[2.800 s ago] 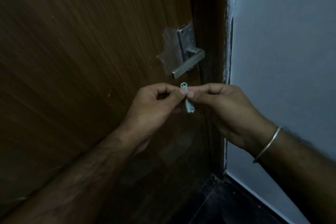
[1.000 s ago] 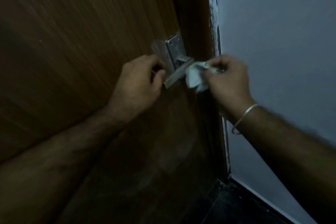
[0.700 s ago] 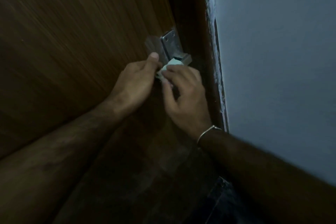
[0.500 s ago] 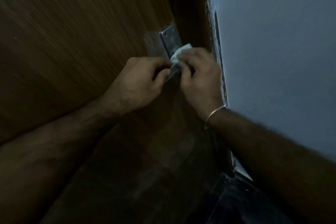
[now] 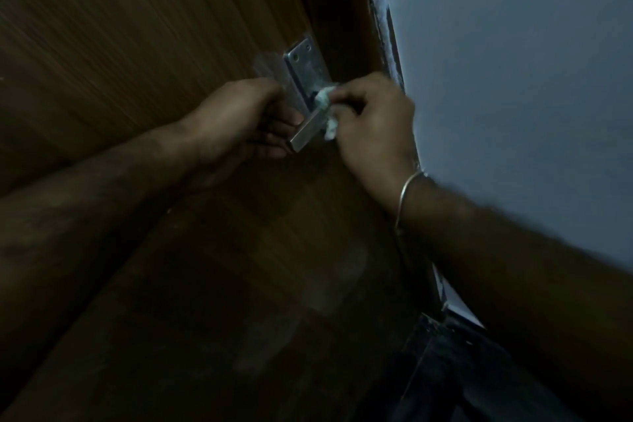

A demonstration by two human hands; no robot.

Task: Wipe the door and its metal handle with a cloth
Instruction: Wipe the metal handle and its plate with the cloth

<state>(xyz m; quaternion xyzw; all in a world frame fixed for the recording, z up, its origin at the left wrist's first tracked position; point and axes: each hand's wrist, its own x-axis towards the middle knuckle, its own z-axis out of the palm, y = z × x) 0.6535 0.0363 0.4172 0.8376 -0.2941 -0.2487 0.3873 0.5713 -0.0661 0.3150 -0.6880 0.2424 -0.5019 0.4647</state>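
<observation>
Door (image 5: pixel 144 44) left of the hands: wood-grain, dull sheen. Handle (image 5: pixel 310 128) between them: brushed metal. Cloth (image 5: pixel 325 103): soft, crumpled, pale.

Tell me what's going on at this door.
A person is cleaning the metal handle of a wooden door. The left hand grips the lever's free end, while the right hand pinches a small pale cloth against the lever near its plate. No cloth is on the door panel itself.
</observation>
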